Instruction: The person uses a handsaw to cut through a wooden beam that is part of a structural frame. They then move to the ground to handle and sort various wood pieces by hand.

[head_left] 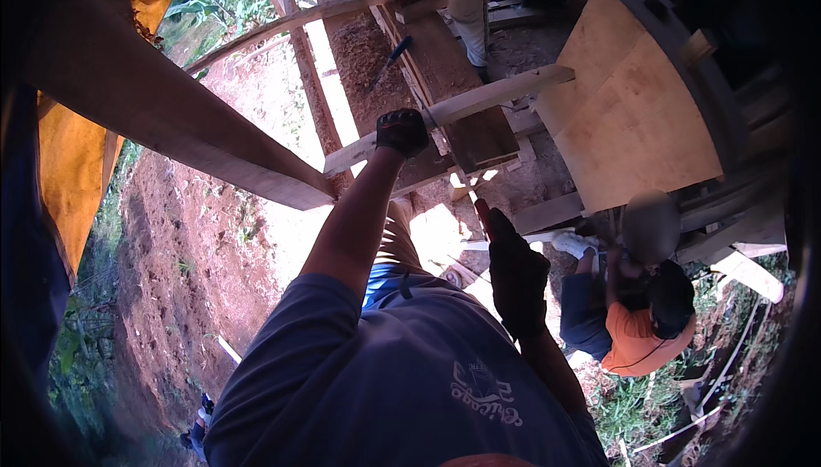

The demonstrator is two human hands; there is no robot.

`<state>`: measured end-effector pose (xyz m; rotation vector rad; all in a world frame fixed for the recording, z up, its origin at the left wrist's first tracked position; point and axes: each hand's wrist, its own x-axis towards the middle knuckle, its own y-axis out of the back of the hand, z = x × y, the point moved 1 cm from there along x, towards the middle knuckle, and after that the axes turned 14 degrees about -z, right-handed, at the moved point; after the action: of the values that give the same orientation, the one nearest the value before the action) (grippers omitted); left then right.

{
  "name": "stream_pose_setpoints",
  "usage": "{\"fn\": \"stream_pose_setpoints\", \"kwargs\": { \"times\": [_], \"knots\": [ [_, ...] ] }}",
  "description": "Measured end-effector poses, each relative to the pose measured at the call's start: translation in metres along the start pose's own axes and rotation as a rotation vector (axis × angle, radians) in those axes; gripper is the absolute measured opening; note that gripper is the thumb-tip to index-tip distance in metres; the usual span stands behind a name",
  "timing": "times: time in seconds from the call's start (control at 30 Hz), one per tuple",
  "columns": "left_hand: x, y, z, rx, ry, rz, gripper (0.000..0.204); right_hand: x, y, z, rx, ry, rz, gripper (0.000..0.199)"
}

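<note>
While the person looks straight down from high up, the left hand [402, 131] in a black glove is shut tight around a long pale wooden beam [479, 99] that runs across the frame. The arm is stretched out to reach it. The right hand [516, 272], also in a black glove, is lower and nearer the body. It seems to be closed on a thin reddish handle [482, 213] that sticks up above the fingers, but the rest of that thing is hidden, so I cannot tell what it is. The person wears a blue shirt [402, 381].

A thick wooden plank [197, 125] slants down from the left and ends just beside the beam. Under the beam lie long brown boards [445, 65], with red dirt ground [197, 253] far below. A big pale sheet of plywood [633, 108] stands on the right.

Down below on the right is another person in an orange shirt [637, 339]. At the top, one more person stands on the boards, and only their legs [466, 5] show
</note>
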<state>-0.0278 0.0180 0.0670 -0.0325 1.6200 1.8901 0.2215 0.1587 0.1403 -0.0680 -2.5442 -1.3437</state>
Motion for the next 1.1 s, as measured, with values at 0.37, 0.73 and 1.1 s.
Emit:
{"fn": "stream_pose_setpoints", "kwargs": {
  "times": [0.37, 0.73, 1.1],
  "knots": [
    [0.002, -0.018, -0.007, 0.010, 0.010, 0.127, 0.037, -0.008, 0.000, -0.014, -0.169, 0.011, -0.051, 0.017],
    [0.001, -0.015, -0.006, -0.006, -0.033, 0.194, 0.032, -0.068, 0.061, -0.050, 0.053, -0.136, -0.065, 0.027],
    [0.014, -0.045, -0.015, -0.002, -0.036, 0.310, 0.033, -0.002, -0.021, 0.018, -0.306, 0.092, 0.026, 0.043]
  ]
}}
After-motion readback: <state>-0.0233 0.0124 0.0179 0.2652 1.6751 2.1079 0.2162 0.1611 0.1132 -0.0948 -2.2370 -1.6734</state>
